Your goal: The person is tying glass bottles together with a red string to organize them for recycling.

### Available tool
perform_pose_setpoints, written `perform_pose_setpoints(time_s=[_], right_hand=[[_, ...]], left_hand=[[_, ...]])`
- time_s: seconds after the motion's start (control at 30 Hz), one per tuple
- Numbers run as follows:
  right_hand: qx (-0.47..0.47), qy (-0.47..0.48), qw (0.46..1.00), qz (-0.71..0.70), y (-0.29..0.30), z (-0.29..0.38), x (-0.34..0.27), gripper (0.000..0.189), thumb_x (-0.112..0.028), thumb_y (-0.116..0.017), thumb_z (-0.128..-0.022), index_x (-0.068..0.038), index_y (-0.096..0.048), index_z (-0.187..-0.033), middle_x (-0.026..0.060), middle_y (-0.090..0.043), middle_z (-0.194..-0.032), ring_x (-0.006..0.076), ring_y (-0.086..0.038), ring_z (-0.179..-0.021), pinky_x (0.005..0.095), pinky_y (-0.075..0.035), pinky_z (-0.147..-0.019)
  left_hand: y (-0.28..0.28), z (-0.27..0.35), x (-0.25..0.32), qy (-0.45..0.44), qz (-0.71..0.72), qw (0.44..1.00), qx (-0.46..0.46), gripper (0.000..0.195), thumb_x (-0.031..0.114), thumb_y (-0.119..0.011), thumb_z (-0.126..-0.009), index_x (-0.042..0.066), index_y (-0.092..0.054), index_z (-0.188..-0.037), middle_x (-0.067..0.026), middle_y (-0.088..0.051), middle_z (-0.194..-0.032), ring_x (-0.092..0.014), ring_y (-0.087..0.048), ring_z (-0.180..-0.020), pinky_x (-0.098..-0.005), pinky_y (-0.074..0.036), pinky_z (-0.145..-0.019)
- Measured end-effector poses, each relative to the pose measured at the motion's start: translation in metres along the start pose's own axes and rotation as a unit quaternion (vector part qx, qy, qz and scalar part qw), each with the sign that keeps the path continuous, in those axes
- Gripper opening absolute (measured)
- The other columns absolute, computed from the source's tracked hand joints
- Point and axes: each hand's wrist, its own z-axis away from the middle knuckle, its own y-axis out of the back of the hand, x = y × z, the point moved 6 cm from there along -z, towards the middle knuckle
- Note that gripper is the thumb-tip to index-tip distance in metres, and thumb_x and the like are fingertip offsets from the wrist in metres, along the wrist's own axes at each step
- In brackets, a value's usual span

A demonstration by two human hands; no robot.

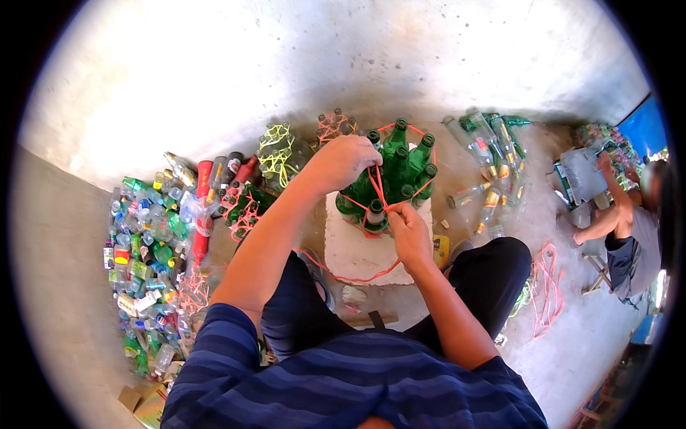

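Note:
Several green glass bottles (398,163) stand upright in a cluster on a pale block (370,260) before me. Red plastic twine (379,185) runs around the bottle necks and crosses over the cluster. My left hand (348,161) is raised over the cluster's left side, with a taut length of twine running down from its fingers. Lower down, my right hand (410,233) pinches the twine beside the neck of the front bottle (375,210). A loose length of twine sags across the block's near part.
Many plastic bottles (153,230) lie piled at the left. Bottle bundles tied with yellow twine (277,155) and red twine stand near the wall. Loose glass bottles (490,155) lie at the right, with red twine (546,292) on the floor. Another person (635,230) sits at the far right.

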Motion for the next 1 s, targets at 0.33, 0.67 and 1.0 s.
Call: perform_pose_setpoints(time_s=[0.33, 0.67, 1.0], right_hand=[[0.009, 0.044, 0.996, 0.073, -0.001, 0.009, -0.011, 0.018, -0.014, -0.058, -0.102, -0.003, -0.066, -0.113, 0.0139, -0.064, -0.079, 0.0206, -0.061, -0.072, 0.0376, -0.049, -0.069], [0.020, 0.081, 0.990, 0.116, 0.001, 0.013, -0.020, 0.019, -0.018, -0.056, -0.105, -0.006, -0.066, -0.116, 0.0246, -0.069, -0.093, 0.0437, -0.068, -0.088, 0.0478, -0.052, -0.077], [0.035, 0.112, 0.980, 0.159, 0.002, 0.016, -0.028, 0.019, -0.018, -0.057, -0.105, -0.005, -0.066, -0.115, 0.0229, -0.069, -0.094, 0.0421, -0.067, -0.089, 0.0478, -0.052, -0.076]], left_hand=[[-0.003, -0.008, -0.004, 0.102, 0.034, 0.992, -0.063, 0.018, 0.019, -0.064, -0.097, 0.011, -0.078, -0.106, -0.0126, -0.077, -0.096, -0.034, -0.073, -0.088, -0.0438, -0.057, -0.080], [-0.006, -0.015, -0.004, 0.118, 0.034, 0.987, -0.102, 0.018, 0.017, -0.065, -0.097, 0.008, -0.077, -0.107, -0.0138, -0.077, -0.096, -0.033, -0.073, -0.089, -0.0420, -0.056, -0.082], [-0.018, -0.018, -0.017, 0.136, 0.004, 0.980, -0.143, 0.016, 0.018, -0.066, -0.096, 0.011, -0.077, -0.105, -0.0124, -0.077, -0.094, -0.029, -0.074, -0.088, -0.0394, -0.056, -0.080]])
